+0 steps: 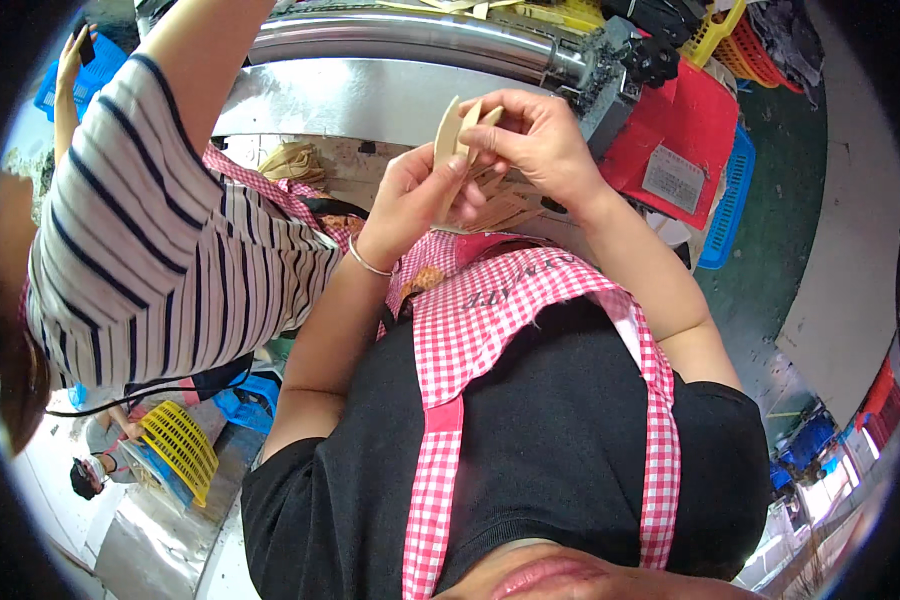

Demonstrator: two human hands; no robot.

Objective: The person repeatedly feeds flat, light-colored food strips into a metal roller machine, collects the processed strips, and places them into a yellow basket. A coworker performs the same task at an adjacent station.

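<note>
My pink checked apron [490,300] hung closest; above it my left grip [415,195] and right grip [530,135] both pinched thin tan wooden pieces [457,128], stacked pieces [500,210] just underneath.

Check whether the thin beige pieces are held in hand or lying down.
In hand: both hands, left hand and right hand, pinch the thin beige pieces upright.

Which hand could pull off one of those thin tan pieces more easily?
Probably the right hand. Its fingertips already pinch the top of the thin tan pieces, while the left hand grips them lower down and steadies them, so it looks less free to let go.
</note>
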